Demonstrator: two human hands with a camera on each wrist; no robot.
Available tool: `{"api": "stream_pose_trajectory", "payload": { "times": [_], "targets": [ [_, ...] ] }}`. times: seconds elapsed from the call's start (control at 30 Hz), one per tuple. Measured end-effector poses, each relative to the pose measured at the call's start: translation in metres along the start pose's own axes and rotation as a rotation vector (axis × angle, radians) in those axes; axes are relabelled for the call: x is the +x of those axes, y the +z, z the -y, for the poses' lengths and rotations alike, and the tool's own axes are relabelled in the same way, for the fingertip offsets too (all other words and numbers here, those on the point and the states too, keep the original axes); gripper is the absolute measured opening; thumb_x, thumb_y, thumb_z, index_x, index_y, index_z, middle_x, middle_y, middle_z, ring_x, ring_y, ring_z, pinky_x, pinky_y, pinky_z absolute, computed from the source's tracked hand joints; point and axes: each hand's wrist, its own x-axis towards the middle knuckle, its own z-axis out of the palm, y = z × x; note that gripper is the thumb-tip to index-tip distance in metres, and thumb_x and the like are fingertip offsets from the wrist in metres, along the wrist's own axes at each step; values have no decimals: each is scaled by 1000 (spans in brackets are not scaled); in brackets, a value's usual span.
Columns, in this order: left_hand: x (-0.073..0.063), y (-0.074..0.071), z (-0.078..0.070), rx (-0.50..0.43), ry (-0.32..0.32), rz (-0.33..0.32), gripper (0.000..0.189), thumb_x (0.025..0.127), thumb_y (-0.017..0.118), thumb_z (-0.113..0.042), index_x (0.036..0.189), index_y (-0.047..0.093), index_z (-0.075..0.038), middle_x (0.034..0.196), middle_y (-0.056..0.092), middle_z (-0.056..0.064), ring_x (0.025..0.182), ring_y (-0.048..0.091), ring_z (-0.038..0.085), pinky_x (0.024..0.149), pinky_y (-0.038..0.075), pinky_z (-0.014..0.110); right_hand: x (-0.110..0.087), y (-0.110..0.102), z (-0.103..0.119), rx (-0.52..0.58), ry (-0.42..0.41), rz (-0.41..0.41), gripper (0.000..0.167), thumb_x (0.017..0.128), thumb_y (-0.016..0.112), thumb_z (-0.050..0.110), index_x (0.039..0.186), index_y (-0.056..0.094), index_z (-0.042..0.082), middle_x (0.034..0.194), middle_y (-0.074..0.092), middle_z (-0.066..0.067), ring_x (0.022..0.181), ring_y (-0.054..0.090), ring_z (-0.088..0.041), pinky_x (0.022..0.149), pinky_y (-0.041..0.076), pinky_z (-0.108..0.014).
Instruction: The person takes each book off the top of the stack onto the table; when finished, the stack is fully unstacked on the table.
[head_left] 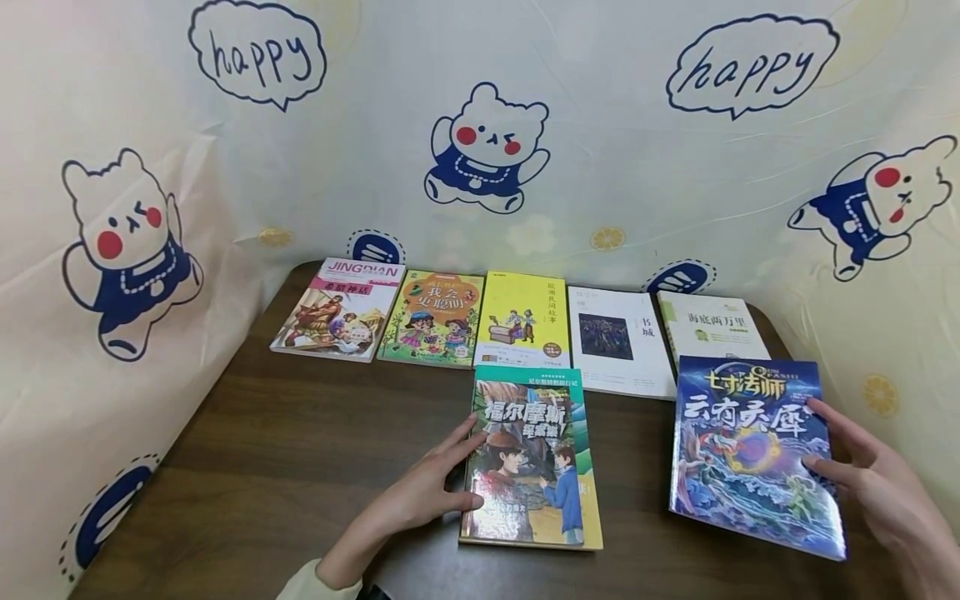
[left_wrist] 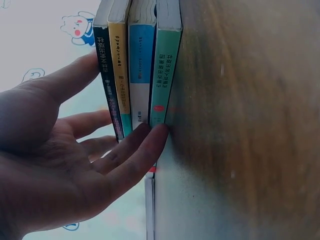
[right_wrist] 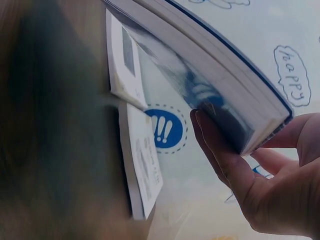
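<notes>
1. A pale backdrop (head_left: pixel 360 175), printed with bears and the word "happy" in speech bubbles, rises beyond the left hand (head_left: pixel 420 490) and right hand (head_left: pixel 888 487).
2. A dark wooden counter (head_left: pixel 285 450) spreads beneath both hands.
3. A row of five books (head_left: pixel 521 312) lies farther off than either hand, its covers reading "JINGDIAN" with 希腊神话, 我会更聪明, 欧洲民间故事, 书城 and 海底两万里.
4. A stack of four books (head_left: pixel 525 475) sits on the counter just right of the left hand, topped by a 福尔摩斯 title; a green strip showing beneath reads 尼尔斯骑鹅旅行记.
5. A blue book (head_left: pixel 750 467), lettered 云有灵犀, extends leftward from the right hand, raised and tilted above the counter.
6. The right hand pinches the blue book by its right edge, fingers on both faces.
7. The left hand, palm facing the stack, has its fingers extended and apart, fingertips touching the spines (left_wrist: pixel 166 75).
</notes>
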Motion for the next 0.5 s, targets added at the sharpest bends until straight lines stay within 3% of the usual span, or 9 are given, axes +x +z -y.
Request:
{"api": "stream_pose_trajectory", "payload": {
  "times": [0.07,0.23,0.27,0.33,0.47,0.5],
  "targets": [
    [0,0,0,-1,0,0,79,87,71,-30,151,31,-9,161,8,7,141,20,42,103,28,65,2,-2,-4,16,5,13,78,96,59,11,154,12,35,123,34,-2,82,56,-1,63,56,-35],
    [2,1,0,-9,-1,8,78,87,71,-30,151,31,-9,162,8,6,141,20,41,103,29,64,3,-6,-17,2,31,51,78,97,55,10,154,7,34,139,18,-29,82,57,-3,65,56,-37],
    [2,1,1,-10,0,11,78,88,71,-30,151,31,-9,162,8,6,141,19,41,104,29,64,3,-7,-20,5,37,58,78,97,55,10,154,7,34,140,16,-30,82,58,-5,65,56,-37],
    [3,1,1,-12,1,13,78,88,71,-30,151,31,-9,162,8,6,141,19,41,104,28,64,2,-8,-26,24,44,72,78,97,55,9,154,8,35,139,27,-19,82,60,-7,65,56,-38],
    [3,0,1,-12,3,13,78,88,71,-30,151,30,-9,161,8,7,141,19,42,103,29,65,3,-8,-29,12,77,89,79,97,55,10,154,6,35,143,28,-19,85,59,-11,68,56,-37],
    [2,0,1,-12,3,12,78,88,71,-30,151,30,-8,161,8,8,141,19,43,103,29,65,3,-8,-30,5,87,97,80,97,55,10,154,5,35,147,24,-24,87,58,-11,69,56,-36]
  ]
}}
